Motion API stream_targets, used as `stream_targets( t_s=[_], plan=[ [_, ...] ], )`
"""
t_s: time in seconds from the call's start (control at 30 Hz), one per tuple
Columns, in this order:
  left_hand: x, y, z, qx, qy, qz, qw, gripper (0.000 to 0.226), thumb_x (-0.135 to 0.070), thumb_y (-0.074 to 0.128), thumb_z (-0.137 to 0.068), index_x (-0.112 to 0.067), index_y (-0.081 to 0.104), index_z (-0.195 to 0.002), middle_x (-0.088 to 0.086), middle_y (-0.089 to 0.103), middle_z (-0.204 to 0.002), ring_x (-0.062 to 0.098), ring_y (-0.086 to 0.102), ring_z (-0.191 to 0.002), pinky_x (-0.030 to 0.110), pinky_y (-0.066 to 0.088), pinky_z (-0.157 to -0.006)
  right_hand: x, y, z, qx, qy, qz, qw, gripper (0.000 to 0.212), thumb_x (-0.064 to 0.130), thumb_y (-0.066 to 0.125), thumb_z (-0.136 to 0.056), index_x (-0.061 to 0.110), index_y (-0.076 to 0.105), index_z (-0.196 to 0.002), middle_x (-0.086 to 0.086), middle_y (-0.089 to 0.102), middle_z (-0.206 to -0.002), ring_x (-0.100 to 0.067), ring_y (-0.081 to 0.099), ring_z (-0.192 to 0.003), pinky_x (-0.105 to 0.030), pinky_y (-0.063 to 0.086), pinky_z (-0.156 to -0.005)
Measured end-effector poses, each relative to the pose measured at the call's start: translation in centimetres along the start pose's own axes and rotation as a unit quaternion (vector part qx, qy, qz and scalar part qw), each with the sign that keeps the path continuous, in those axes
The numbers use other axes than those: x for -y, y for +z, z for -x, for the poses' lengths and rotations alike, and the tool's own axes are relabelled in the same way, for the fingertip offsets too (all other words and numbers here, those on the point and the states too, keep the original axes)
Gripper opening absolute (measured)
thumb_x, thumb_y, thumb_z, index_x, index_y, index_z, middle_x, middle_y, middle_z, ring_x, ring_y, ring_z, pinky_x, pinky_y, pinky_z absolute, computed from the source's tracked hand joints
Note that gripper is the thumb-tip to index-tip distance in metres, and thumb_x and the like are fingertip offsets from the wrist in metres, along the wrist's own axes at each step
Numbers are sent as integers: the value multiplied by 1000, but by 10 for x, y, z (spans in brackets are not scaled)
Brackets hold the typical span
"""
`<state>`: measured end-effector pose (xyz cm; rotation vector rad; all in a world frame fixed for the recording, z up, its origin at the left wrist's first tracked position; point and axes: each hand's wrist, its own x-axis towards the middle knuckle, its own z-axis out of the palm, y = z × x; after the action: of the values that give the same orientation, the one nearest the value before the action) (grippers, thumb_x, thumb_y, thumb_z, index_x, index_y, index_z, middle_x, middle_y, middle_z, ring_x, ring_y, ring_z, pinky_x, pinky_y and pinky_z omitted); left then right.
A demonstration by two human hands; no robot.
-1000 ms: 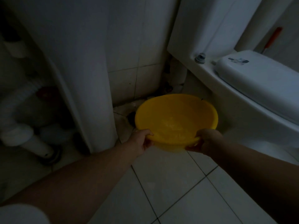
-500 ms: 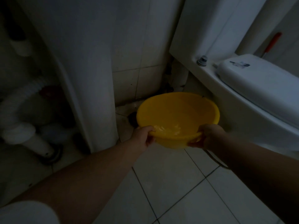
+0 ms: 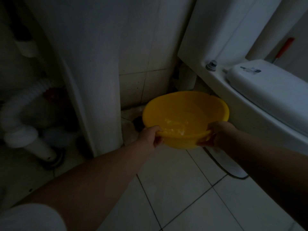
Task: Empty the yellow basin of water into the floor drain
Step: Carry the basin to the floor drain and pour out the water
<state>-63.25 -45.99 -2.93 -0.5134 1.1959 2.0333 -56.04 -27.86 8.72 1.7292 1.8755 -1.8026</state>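
A round yellow basin (image 3: 186, 110) hangs above the tiled floor in the corner between a white pedestal and the toilet. A little water glints near its front inner wall. My left hand (image 3: 150, 135) grips the near rim on the left, and my right hand (image 3: 220, 134) grips the near rim on the right. The far rim sits a bit higher than the near rim. A dark floor drain (image 3: 138, 124) shows on the floor just behind the basin's left side, partly hidden by it.
A white basin pedestal (image 3: 93, 80) stands left of the drain, with a corrugated waste pipe (image 3: 21, 110) further left. The toilet (image 3: 266, 97) with shut lid fills the right. Pale floor tiles (image 3: 183, 189) spread in front. The room is dim.
The basin has tipped back toward me, its near rim dropping lower, and the remaining water has gathered at the front inside. Both hands keep their hold on the rim.
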Motion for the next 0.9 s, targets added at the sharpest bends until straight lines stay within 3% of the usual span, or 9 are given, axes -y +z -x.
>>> stream_targets(
  t_s=[0.13,0.23,0.33,0.4,0.5,0.63,0.7,0.83,0.9],
  plan=[
    [-4,-1,-1,2,8,-2,1000,45,-4,56,-86,-5,49,-130,11,51,-82,22,51,-59,18,47,-34,4,5,2,-1,8,-2,1000,51,0,46,-90,15,30,-136,-25,32,-140,-55,45,-112,-58,50,-60],
    [-6,-1,0,7,-1,12,1000,29,-4,54,-87,-7,51,-115,9,51,-80,20,50,-60,16,46,-34,5,7,0,-10,-9,13,1000,46,1,45,-90,12,33,-134,-24,37,-133,-46,52,-87,-61,49,-49],
    [-5,0,0,-1,2,12,1000,36,-5,55,-85,-6,51,-121,11,53,-87,21,52,-63,17,47,-35,6,6,-1,-5,-8,28,1000,29,4,46,-91,11,39,-118,-22,40,-117,-37,49,-70,-57,48,-46],
    [-5,0,-1,-10,2,12,1000,46,-6,56,-85,-6,49,-131,11,53,-92,22,53,-67,18,48,-35,7,5,0,0,1,28,1000,21,6,48,-91,10,38,-108,-22,40,-116,-41,52,-80,-55,49,-50],
    [-5,-1,-1,-10,-2,20,1000,51,-8,56,-86,-7,46,-136,10,53,-91,22,54,-71,17,48,-35,9,7,-1,0,1,27,1000,34,5,48,-91,10,38,-123,-24,39,-126,-47,53,-97,-56,49,-50],
    [-7,-2,-2,-12,1,20,1000,51,-10,57,-86,-7,47,-137,8,54,-86,20,54,-68,17,48,-36,10,8,0,4,-11,38,999,28,5,47,-91,10,37,-116,-22,39,-124,-41,50,-78,-55,47,-45],
    [-8,-3,-2,-17,3,17,1000,52,-10,58,-85,-8,48,-137,7,54,-85,20,55,-67,17,47,-36,10,8,0,8,-13,31,999,32,5,47,-91,9,38,-121,-21,39,-123,-38,48,-74,-55,46,-44],
    [-10,-3,-1,-20,4,17,1000,51,-11,60,-84,-8,50,-134,8,55,-85,20,56,-66,17,47,-35,11,10,2,5,-23,24,999,38,4,47,-90,11,38,-127,-21,38,-135,-42,49,-92,-57,47,-47],
    [-10,-3,-2,-18,3,18,1000,49,-11,60,-83,-9,52,-131,8,56,-87,20,57,-67,17,47,-36,11,10,3,2,-26,25,999,41,4,45,-91,10,37,-131,-20,37,-134,-41,46,-86,-57,46,-49]
  ],
)
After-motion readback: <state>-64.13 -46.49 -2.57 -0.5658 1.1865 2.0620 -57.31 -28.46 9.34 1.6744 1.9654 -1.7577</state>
